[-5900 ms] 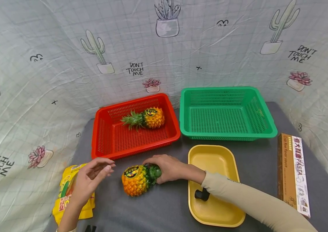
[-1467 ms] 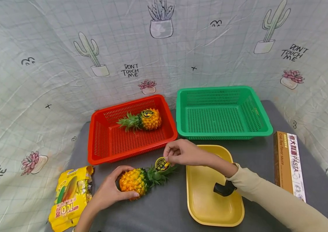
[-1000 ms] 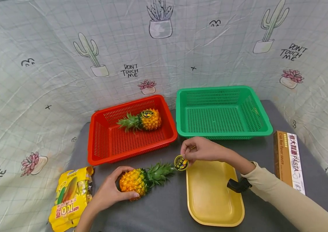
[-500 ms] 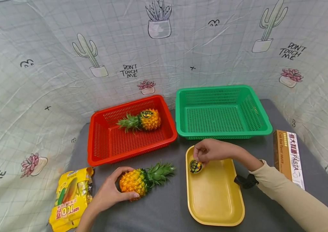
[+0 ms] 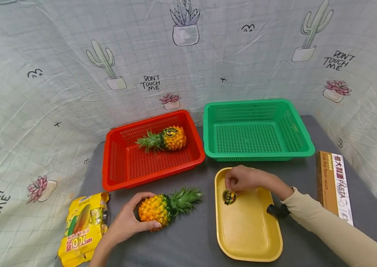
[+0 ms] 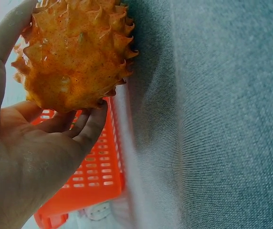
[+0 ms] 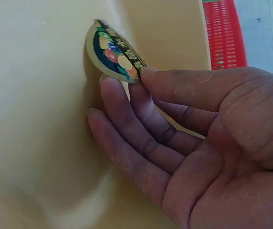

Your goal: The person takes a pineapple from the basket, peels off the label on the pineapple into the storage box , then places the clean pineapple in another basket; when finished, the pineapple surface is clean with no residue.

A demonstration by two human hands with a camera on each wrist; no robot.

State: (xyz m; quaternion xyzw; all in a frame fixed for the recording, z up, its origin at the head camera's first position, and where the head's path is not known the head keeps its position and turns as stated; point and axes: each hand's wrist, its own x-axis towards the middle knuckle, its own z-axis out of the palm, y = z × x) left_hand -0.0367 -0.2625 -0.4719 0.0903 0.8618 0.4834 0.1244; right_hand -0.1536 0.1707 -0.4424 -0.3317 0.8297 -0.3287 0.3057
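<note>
My left hand grips the body of a small pineapple lying on the grey table, its green crown pointing right. In the left wrist view the thumb and fingers curve round the spiky orange skin of that pineapple. My right hand is inside the yellow tray, low over its far left part. Between thumb and fingertips it pinches a round black-and-gold sticker, whose edge appears to meet the tray floor. A second pineapple, bearing a similar sticker, lies in the red basket.
A green basket stands at the back right, beside the red one. On the left lies a yellow snack bag, close to my left forearm. A pasta box lies on the right. Printed cloth hangs behind and at the sides.
Earlier the right hand held the pineapple's crown; the left hand now grips its body. The sticker came away from the pineapple and moved right, then down into the yellow tray with the right hand.
</note>
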